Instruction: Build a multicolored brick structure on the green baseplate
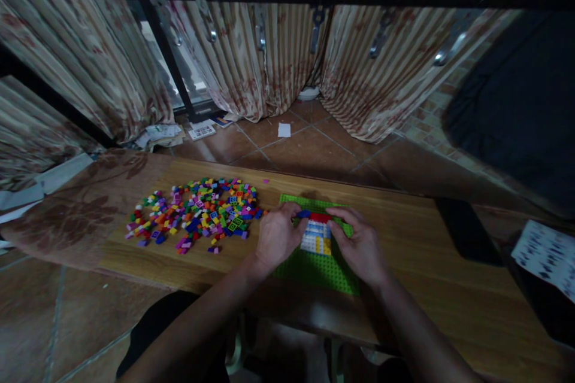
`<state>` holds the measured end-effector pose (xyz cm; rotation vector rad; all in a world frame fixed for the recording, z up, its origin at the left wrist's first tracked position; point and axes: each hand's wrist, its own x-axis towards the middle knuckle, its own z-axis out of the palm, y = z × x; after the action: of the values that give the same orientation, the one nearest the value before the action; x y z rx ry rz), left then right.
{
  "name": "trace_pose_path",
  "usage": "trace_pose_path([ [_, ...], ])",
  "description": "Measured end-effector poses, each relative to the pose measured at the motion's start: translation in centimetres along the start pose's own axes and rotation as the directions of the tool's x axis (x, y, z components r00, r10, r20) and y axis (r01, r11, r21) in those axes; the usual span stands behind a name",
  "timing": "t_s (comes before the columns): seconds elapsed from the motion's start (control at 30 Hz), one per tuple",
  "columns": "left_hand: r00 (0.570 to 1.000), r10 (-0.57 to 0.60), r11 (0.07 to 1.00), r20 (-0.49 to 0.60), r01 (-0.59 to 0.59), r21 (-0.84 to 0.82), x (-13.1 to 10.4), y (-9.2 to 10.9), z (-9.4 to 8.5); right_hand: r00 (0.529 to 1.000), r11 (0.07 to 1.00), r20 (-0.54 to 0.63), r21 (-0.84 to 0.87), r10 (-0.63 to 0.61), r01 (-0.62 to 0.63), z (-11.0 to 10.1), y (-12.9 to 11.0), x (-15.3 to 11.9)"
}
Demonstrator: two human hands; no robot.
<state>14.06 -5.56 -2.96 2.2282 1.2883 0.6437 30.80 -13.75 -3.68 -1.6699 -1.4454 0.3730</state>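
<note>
A green studded baseplate (323, 272) lies on the wooden table, with a block of white, light-blue and yellow bricks (316, 237) built on it. Red bricks (320, 217) form a row along the far edge of that block. Between the thumb and forefinger of my left hand (279, 236) is a dark blue brick (304, 214), held at the left end of the red row. My right hand (359, 244) has its thumb and forefinger closed about the right end of the red row. Its other fingers are partly hidden.
A wide pile of loose coloured bricks (202, 209) covers the table's left part. A dark flat object (467, 230) rests on the right, with a patterned card sheet (545, 254) beyond it. Curtains (269, 66) hang behind the table; papers (162, 134) lie on the floor.
</note>
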Motion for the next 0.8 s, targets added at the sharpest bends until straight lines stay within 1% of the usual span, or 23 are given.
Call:
trace_pose_path([
  [0.13, 1.000, -0.006, 1.000, 0.023, 0.007, -0.024, 0.0, 0.0, 0.0, 1.000, 1.000, 0.011, 0.002, 0.006, -0.006, 0.1, 0.1, 0.1],
  [0.37, 0.996, 0.048, 0.997, 0.076, -0.043, -0.067, -0.2, -0.2, 0.1, 1.000, 1.000, 0.014, 0.022, 0.009, -0.010, 0.3, 0.5, 0.1],
  [0.5, 0.994, 0.037, 0.993, 0.100, -0.026, -0.112, -0.1, 0.0, -0.3, 1.000, 0.999, -0.007, 0.040, 0.024, -0.024, 0.2, 0.7, 0.1],
  [0.67, 0.992, 0.023, 0.969, 0.125, 0.008, -0.246, 0.3, -0.3, -0.9, 0.999, 0.998, -0.016, 0.044, 0.048, -0.047, 0.2, 0.5, 0.1],
  [0.73, 0.993, 0.003, 0.968, 0.121, 0.028, -0.249, 0.5, -0.5, -0.8, 0.999, 0.998, -0.008, 0.044, 0.049, -0.048, 0.2, 0.5, 0.0],
  [0.8, 0.993, -0.037, 0.974, 0.115, 0.062, -0.219, 0.8, -0.6, -0.6, 0.999, 0.998, -0.016, 0.042, 0.049, -0.048, 0.2, 0.5, 0.0],
])
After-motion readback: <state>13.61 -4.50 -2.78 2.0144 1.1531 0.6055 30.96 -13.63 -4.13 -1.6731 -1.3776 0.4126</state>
